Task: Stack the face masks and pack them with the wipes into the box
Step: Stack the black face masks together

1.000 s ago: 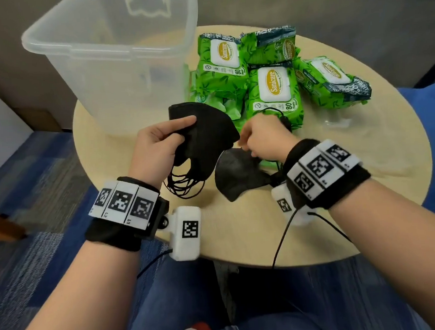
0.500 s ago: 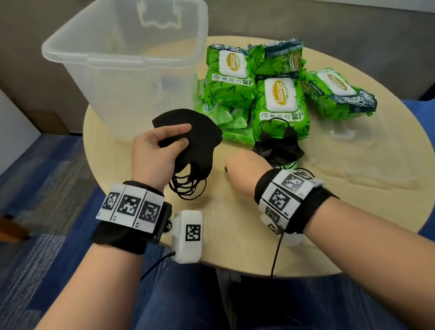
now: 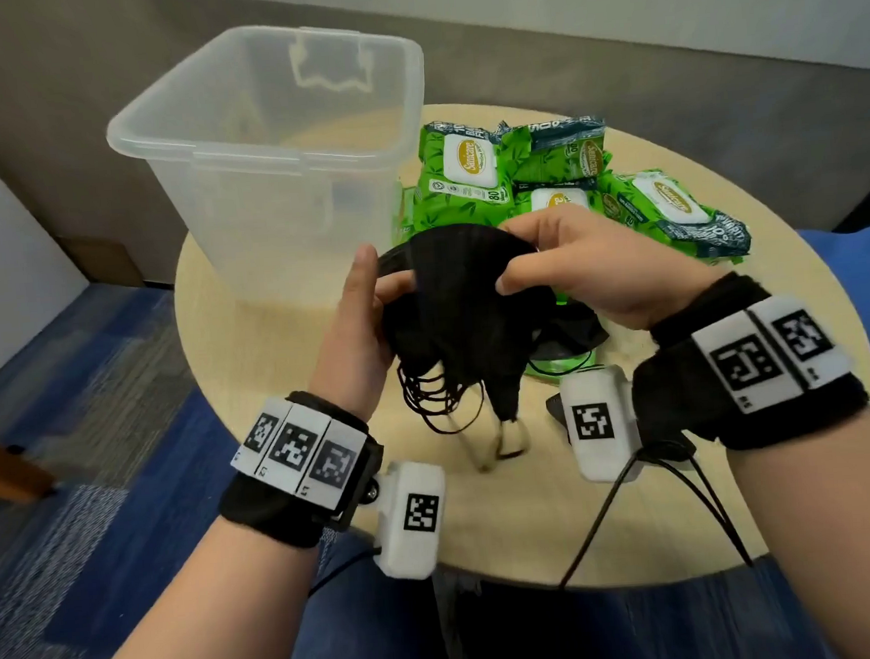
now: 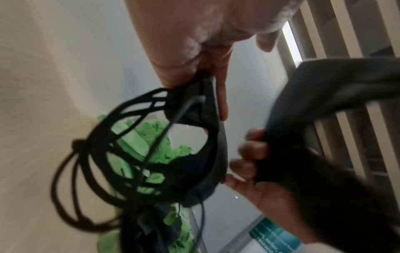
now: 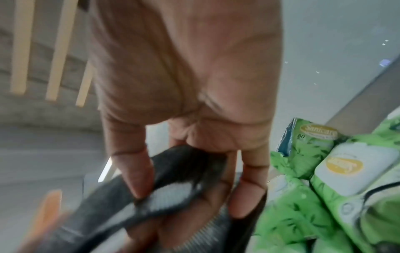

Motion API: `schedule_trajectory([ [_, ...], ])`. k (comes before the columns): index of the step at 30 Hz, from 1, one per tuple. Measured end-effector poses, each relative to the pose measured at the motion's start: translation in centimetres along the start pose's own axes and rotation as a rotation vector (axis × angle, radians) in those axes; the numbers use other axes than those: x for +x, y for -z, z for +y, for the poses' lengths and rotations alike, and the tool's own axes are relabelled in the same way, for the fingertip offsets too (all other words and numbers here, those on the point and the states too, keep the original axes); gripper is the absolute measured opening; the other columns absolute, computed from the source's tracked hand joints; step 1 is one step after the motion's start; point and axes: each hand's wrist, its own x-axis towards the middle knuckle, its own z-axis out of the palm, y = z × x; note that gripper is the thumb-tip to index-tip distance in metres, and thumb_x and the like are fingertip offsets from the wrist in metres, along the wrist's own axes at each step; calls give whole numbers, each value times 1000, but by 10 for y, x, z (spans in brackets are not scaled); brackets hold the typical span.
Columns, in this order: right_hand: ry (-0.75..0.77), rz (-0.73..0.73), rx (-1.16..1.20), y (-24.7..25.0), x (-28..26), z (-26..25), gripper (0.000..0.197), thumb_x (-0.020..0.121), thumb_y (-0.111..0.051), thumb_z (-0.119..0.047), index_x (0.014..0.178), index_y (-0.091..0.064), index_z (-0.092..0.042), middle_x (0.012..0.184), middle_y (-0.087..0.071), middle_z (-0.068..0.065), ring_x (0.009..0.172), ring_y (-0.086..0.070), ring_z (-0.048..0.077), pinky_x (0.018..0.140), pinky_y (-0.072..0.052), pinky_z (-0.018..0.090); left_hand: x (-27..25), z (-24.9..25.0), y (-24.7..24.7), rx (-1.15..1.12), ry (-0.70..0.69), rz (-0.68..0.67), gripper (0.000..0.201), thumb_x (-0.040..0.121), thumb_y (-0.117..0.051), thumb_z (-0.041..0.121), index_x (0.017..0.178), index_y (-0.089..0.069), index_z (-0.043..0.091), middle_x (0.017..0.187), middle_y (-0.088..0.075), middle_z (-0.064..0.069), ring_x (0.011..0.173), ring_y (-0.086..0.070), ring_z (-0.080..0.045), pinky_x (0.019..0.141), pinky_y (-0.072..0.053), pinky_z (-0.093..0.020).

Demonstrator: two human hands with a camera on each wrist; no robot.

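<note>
A stack of black face masks (image 3: pixel 461 322) hangs above the round table, ear loops (image 3: pixel 435 396) dangling below. My left hand (image 3: pixel 383 276) grips its left side, thumb up, and my right hand (image 3: pixel 513 257) pinches the top right edge. In the left wrist view the left hand (image 4: pixel 213 95) pinches the masks (image 4: pixel 207 154). The right wrist view shows the right hand (image 5: pixel 186 191) with thumb and fingers around a mask (image 5: pixel 179 172). One more black mask (image 3: pixel 575 335) lies below on a wipes pack. Several green wipes packs (image 3: pixel 463 173) lie behind. The clear plastic box (image 3: pixel 276 150) stands at the back left.
The beige table (image 3: pixel 666 493) has bare surface near me and to the right. Wrist camera cables (image 3: pixel 590 524) trail over its front edge. A blue seat (image 3: pixel 861 268) is at the right, and blue carpet (image 3: pixel 67 406) lies to the left. My knees are under the table edge.
My right hand has left the tabletop and come up to the stack in my left hand. Both hands now hold the masks higher, nearer the box.
</note>
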Motion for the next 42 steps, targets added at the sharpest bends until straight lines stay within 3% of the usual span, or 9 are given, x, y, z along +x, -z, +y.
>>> schedule_trajectory([
  [3, -43, 92, -107, -5, 2, 9, 11, 83, -57, 4, 84, -58, -7, 74, -61, 12, 58, -57, 13, 54, -49, 23, -4, 0, -7, -38, -23, -95, 58, 82, -41, 59, 106, -68, 13, 105, -70, -12, 104, -65, -25, 90, -51, -35],
  [6, -60, 127, -93, -4, 0, 13, 18, 83, -59, 3, 82, -53, -14, 76, -61, 13, 63, -58, 21, 62, -50, 32, -9, 2, -11, 82, -120, -69, 22, 82, -61, 17, 103, -64, 11, 88, -72, 1, 85, -67, -10, 74, -53, -22],
  [9, -68, 83, -79, -2, -3, 9, 22, 85, -59, 2, 95, -49, -14, 86, -63, 19, 70, -61, 29, 69, -52, 42, -11, 0, -13, 176, -186, -68, 30, 85, -56, -10, 110, -55, 6, 90, -67, 2, 80, -65, 0, 70, -50, -15],
  [16, -73, 67, -195, -3, -3, 6, 28, 84, -63, -3, 98, -44, -18, 89, -65, 22, 71, -63, 32, 71, -53, 50, -10, -6, -11, 333, -269, -62, 44, 84, -56, 7, 122, -47, 28, 115, -61, -4, 105, -61, -10, 88, -51, -26],
  [20, -62, 166, -258, 8, -9, 14, 44, 78, -72, -8, 109, -43, -15, 66, -61, 6, 51, -56, 16, 52, -46, 25, -10, -7, -11, 299, -354, -72, 74, 84, -52, 4, 131, -31, 58, 142, -38, -23, 119, -52, -37, 96, -47, -50],
  [27, -219, 592, -523, 54, -7, 65, 28, 78, -71, -13, 101, -57, -16, 85, -58, 6, 80, -57, 25, 70, -38, 27, -5, -4, -10, 464, -410, 60, 40, 89, -49, -8, 95, -66, 27, 86, -69, 24, 90, -62, 7, 81, -42, -7],
  [32, -381, 498, -613, 48, 7, 95, 21, 91, -58, -24, 102, -66, -8, 108, -64, 14, 109, -54, 30, 80, -36, 26, -5, -7, -11, 426, -339, 147, 34, 87, -56, -3, 88, -68, 29, 82, -68, 18, 80, -61, 9, 73, -44, -8],
  [37, -496, 573, -611, 42, 23, 106, 41, 90, -58, -36, 110, -60, -1, 115, -60, 19, 105, -55, 33, 75, -37, 29, -11, -3, -8, 424, -370, 85, 47, 74, -67, -13, 93, -64, 29, 82, -69, 25, 85, -63, 7, 75, -47, -9],
  [42, -451, 492, -536, 38, 19, 112, 27, 79, -73, -21, 103, -62, -15, 103, -63, 11, 97, -60, 25, 83, -48, 32, -10, -5, -8, 462, -319, 29, 56, 70, -70, -12, 106, -59, 29, 103, -64, 12, 97, -62, 3, 84, -49, -16],
])
